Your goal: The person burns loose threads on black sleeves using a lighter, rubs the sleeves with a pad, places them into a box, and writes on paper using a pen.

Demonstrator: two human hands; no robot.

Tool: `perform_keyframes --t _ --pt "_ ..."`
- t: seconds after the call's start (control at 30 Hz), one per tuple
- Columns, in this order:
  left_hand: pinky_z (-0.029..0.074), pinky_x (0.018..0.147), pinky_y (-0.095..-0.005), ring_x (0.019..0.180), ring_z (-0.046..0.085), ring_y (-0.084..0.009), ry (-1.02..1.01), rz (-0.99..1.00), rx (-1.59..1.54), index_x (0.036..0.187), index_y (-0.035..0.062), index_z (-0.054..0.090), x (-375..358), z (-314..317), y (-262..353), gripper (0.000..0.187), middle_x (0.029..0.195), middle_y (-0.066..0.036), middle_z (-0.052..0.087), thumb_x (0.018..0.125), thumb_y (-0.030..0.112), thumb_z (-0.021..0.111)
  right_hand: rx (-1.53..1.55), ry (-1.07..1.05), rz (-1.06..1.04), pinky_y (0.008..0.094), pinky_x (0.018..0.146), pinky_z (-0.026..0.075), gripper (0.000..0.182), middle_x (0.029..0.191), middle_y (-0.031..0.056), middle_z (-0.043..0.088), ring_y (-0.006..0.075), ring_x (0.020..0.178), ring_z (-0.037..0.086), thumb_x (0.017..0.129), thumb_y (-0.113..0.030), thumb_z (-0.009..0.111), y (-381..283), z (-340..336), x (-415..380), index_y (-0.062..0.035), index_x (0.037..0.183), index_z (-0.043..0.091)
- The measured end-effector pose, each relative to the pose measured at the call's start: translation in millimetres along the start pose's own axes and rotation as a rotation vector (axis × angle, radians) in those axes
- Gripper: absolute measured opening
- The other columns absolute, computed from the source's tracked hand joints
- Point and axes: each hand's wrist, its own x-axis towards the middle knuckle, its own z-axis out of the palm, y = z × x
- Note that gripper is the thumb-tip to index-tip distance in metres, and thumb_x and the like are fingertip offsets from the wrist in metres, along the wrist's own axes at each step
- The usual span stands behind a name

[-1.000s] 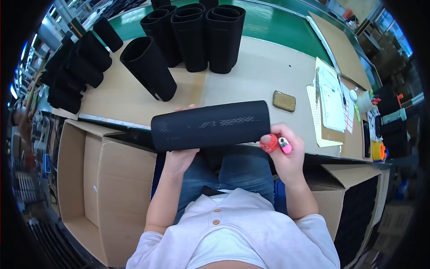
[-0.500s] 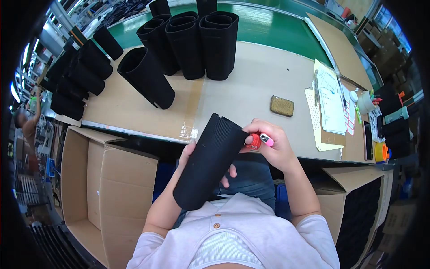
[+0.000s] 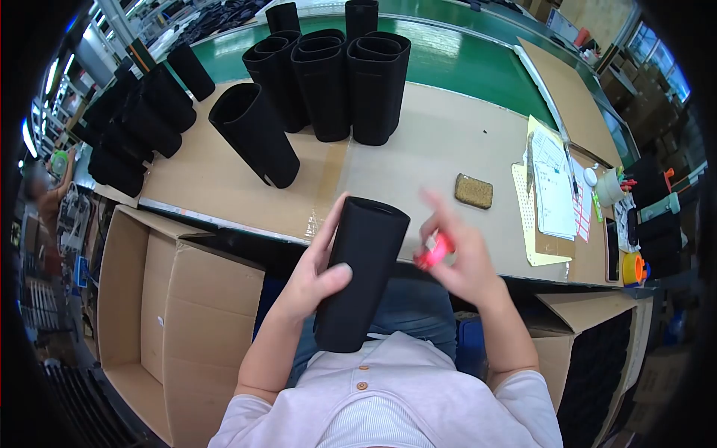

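We are holding a black sleeve [image 3: 364, 272] in the left hand [image 3: 308, 282], above our jeans [image 3: 422, 306] and just at the near edge of the surface [image 3: 441, 134]. Our left grip is clasping the sleeve by its side: the thumb is lying on the face turned toward us, and the fingers are reaching around behind. The sleeve is tilting, its upper end leaning away and to the right, its lower end hanging close to our pale shirt [image 3: 429, 384].

Our right hand [image 3: 467, 261] is hovering near the sleeve without touching it and is blurring. Its grip is curling around a small red item [image 3: 435, 250], while the index finger is stretching out; we are not making out what the item is.

Ahead of us, another sleeve [image 3: 258, 138] is standing aslant on the surface, with a row of three black rolls [image 3: 321, 97] standing behind it. A brown block [image 3: 473, 192] is lying beyond the right hand, and papers [image 3: 554, 198] are lying farther right. A cardboard box [image 3: 213, 328] is standing at our left, below the surface. At far left, another person [image 3: 52, 198] is showing.
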Motion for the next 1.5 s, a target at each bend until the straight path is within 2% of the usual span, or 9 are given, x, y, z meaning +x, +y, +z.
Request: perform_keyframes --t 0.33,0.67,1.03,1.2,1.27,1.33,1.4,1.43,1.5 --pt "0.038 0.102 -0.0388 0.126 0.042 -0.0326 0.056 0.286 0.731 0.136 0.0104 0.051 -20.1 11.8 27.9 0.07 0.143 -0.016 0.036 0.07 0.0 0.073 -0.482 -0.112 -0.474 0.0306 0.058 0.038 0.02 0.073 0.0045 0.05 0.0214 0.061 0.047 0.073 -0.025 0.061 -21.7 4.9 38.5 -0.0095 0.079 0.05" --pt "0.041 0.099 -0.0386 0.123 0.044 -0.0342 0.073 0.379 0.871 0.122 0.0209 0.065 -17.7 7.8 30.8 0.063 0.14 -0.015 0.038 0.065 -0.003 0.075 -0.558 -0.284 -0.609 0.0312 0.055 0.038 0.021 0.073 0.0038 0.049 0.0215 0.06 0.047 0.076 -0.029 0.059 -16.8 1.7 59.4 -0.0103 0.077 0.05" --pt "0.043 0.096 -0.0385 0.123 0.045 -0.0332 0.07 0.393 0.912 0.119 0.0232 0.067 -14.1 1.2 35.8 0.063 0.14 -0.015 0.039 0.062 -0.002 0.077 -0.509 -0.252 -0.684 0.0307 0.055 0.038 0.027 0.073 0.004 0.048 0.021 0.06 0.046 0.08 -0.036 0.058 -11.9 4.5 66.5 -0.0107 0.077 0.051" --pt "0.039 0.1 -0.0396 0.124 0.043 -0.0347 0.004 0.425 0.897 0.128 0.0196 0.06 -10.2 1.1 31.6 0.063 0.141 -0.016 0.037 0.069 0.002 0.074 -0.466 -0.212 -0.587 0.0308 0.057 0.041 0.025 0.077 0.0049 0.051 0.0223 0.064 0.049 0.08 -0.033 0.062 -5.0 7.1 63.8 -0.009 0.084 0.054" --pt "0.037 0.102 -0.04 0.125 0.042 -0.0355 0.032 0.317 0.761 0.135 0.0171 0.053 -11.9 1.5 27.8 0.064 0.141 -0.017 0.036 0.075 0.006 0.071 -0.443 -0.195 -0.541 0.0308 0.059 0.042 0.024 0.08 0.0055 0.053 0.0231 0.066 0.051 0.08 -0.029 0.063 -3.9 -1.7 61.9 -0.0074 0.088 0.057" --pt "0.034 0.104 -0.0404 0.126 0.041 -0.0364 0.075 0.202 0.631 0.141 0.0147 0.045 -14.5 -0.7 23.9 0.065 0.142 -0.018 0.035 0.08 0.01 0.068 -0.366 0.063 -0.066 0.0318 0.066 0.047 0.027 0.092 0.0076 0.058 0.0262 0.07 0.055 0.081 -0.02 0.064 5.7 -19.6 54.3 -0.004 0.102 0.061" --pt "0.033 0.104 -0.0406 0.126 0.04 -0.0366 0.092 0.176 0.66 0.143 0.0138 0.041 -17.3 -5.1 16.8 0.065 0.142 -0.018 0.035 0.082 0.012 0.066 -0.664 0.214 0.26 0.0332 0.076 0.049 0.031 0.106 0.0101 0.059 0.0279 0.08 0.059 0.084 -0.015 0.061 22.6 -41.3 47.0 -0.0025 0.112 0.061" --pt "0.032 0.105 -0.0407 0.127 0.039 -0.0368 0.091 0.154 0.69 0.145 0.0129 0.038 -18.2 -7.2 12.5 0.066 0.143 -0.018 0.034 0.084 0.015 0.065 -0.659 0.204 0.267 0.0332 0.076 0.049 0.031 0.106 0.0101 0.059 0.0279 0.08 0.059 0.084 -0.015 0.061 32.8 -45.4 41.9 -0.0025 0.112 0.061" --pt "0.03 0.106 -0.041 0.128 0.038 -0.0372 0.08 0.115 0.742 0.148 0.0112 0.03 -17.1 -8.3 5.3 0.068 0.143 -0.019 0.032 0.088 0.02 0.061 -1.048 0.233 0.452 0.0338 0.083 0.048 0.031 0.113 0.0103 0.058 0.0277 0.09 0.06 0.086 -0.012 0.059 50.7 -53.4 31.8 -0.0047 0.117 0.059"
